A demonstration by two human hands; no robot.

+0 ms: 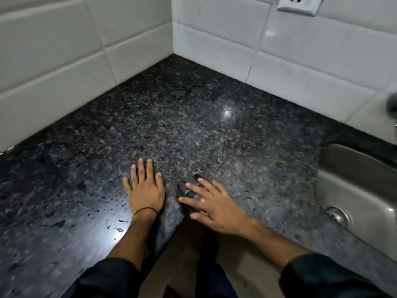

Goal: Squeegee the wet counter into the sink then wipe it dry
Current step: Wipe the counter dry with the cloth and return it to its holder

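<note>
The scene is dim and slightly grainy. The dark counter (193,130) shows two white spots of glare: one well beyond the right hand (214,205), and one just left of the forearm behind the left hand (146,190), where droplets (101,197) glint. A softer sheen lies on the wall tiles (270,33) far beyond the right hand. The right hand is smeared by motion blur, while the left is sharper. The sink (352,168), to the right of the right hand, is soft. The tile lines bow towards the frame's edges.

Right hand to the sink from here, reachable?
Likely yes: only bare granite counter lies between the right hand and the steel sink, which sits on that same side.
</note>
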